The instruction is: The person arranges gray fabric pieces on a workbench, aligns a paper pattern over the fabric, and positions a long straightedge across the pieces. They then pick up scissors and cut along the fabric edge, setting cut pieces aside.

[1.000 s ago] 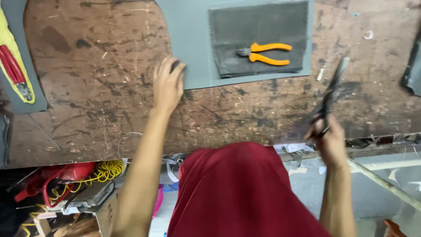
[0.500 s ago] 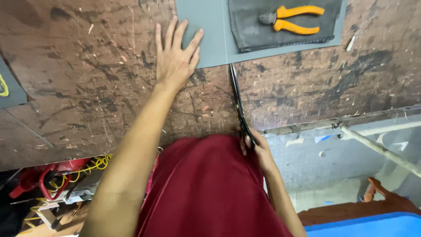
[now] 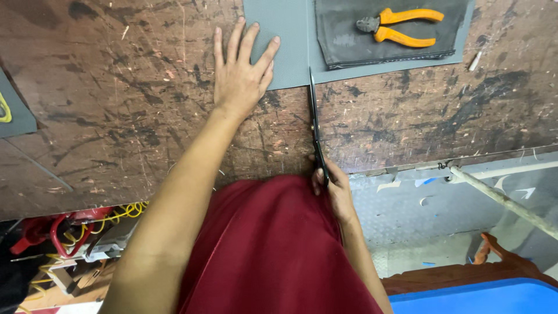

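Note:
My left hand (image 3: 241,72) lies flat, fingers spread, on the near left corner of a grey sheet (image 3: 288,35) on the scarred brown worktable (image 3: 116,104). My right hand (image 3: 332,189) grips the handles of long black scissors (image 3: 314,125) at the table's near edge. The blades point away from me, and their tips meet the sheet's near edge just right of my left hand. A darker grey folded piece (image 3: 360,40) rests on the sheet with orange-handled pliers (image 3: 398,26) on top.
A small pale stick (image 3: 475,60) lies on the table right of the sheet. Another grey piece (image 3: 14,113) shows at the left edge. Below the table are red and yellow cables (image 3: 75,227), a metal floor plate (image 3: 430,221) and a blue bin (image 3: 482,299).
My right hand has brought the scissors in from the right until their tips reach the sheet's near edge. My left hand went from the sheet's edge to flat on its corner.

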